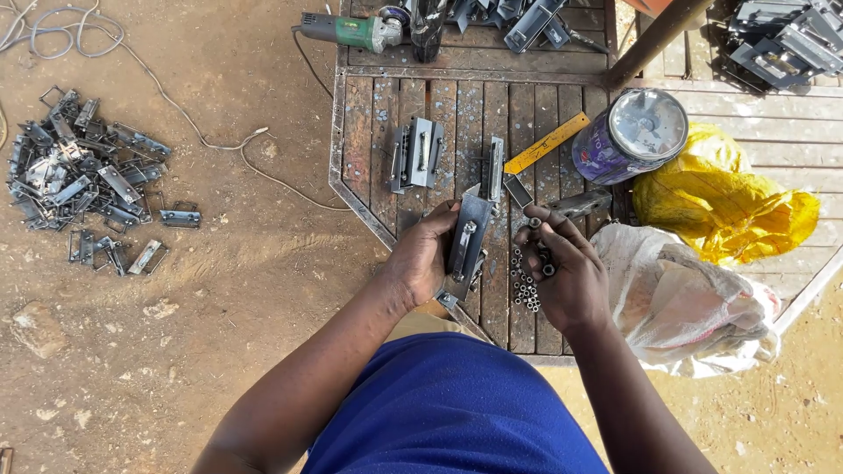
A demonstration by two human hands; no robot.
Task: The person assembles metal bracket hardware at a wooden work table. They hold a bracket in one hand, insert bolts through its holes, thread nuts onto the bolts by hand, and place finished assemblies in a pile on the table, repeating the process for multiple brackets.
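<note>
My left hand [423,256] grips a grey metal bracket [466,235], holding it tilted over the near edge of a rusty slatted metal table [360,114]. My right hand [566,268] pinches a small dark metal tube between its fingertips, just right of the bracket. Below that hand several short metal tubes [524,285] lie on the slats. Another assembled bracket [416,154] rests farther back on the table, and an upright metal piece [494,168] stands behind the held bracket.
A yellow ruler [546,142] and a purple tin [632,133] lie at the right. A yellow bag [724,202] and white sack [680,303] sit beside the table. A green angle grinder [349,32] lies at the back. Several metal parts [83,171] are heaped on the dirt at left.
</note>
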